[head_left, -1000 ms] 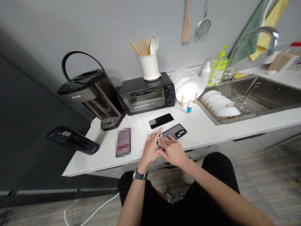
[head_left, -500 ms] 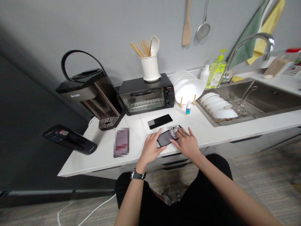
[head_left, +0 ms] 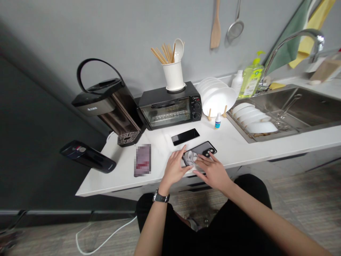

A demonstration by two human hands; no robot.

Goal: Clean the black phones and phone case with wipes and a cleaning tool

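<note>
A grey phone case (head_left: pixel 204 146) with a black rim and camera cutouts lies flat on the counter, near its front edge. My left hand (head_left: pixel 174 167) grips the left end of the case, thumb on the near side and fingers on the far side. Under the fingertips of my right hand (head_left: pixel 214 171) a crumpled whitish wipe (head_left: pixel 190 157) is pressed on the left part of the case. Just beyond the case lies a black phone (head_left: pixel 185 137), screen up. A small white bottle (head_left: pixel 217 121) with a blue label stands further back on the right.
A toaster oven (head_left: pixel 170 110) stands at the back, carrying a utensil pot (head_left: pixel 174 76). Left are a water dispenser (head_left: pixel 112 106), a dark flask (head_left: pixel 89 156) lying down and a blurred-out purple item (head_left: pixel 142 160). Plates (head_left: pixel 218 101) and the sink (head_left: pixel 319 103) are right.
My right hand has slid the wipe from the right part of the case to its left part, uncovering the camera cutouts. The left hand keeps its grip. The view has shifted slightly.
</note>
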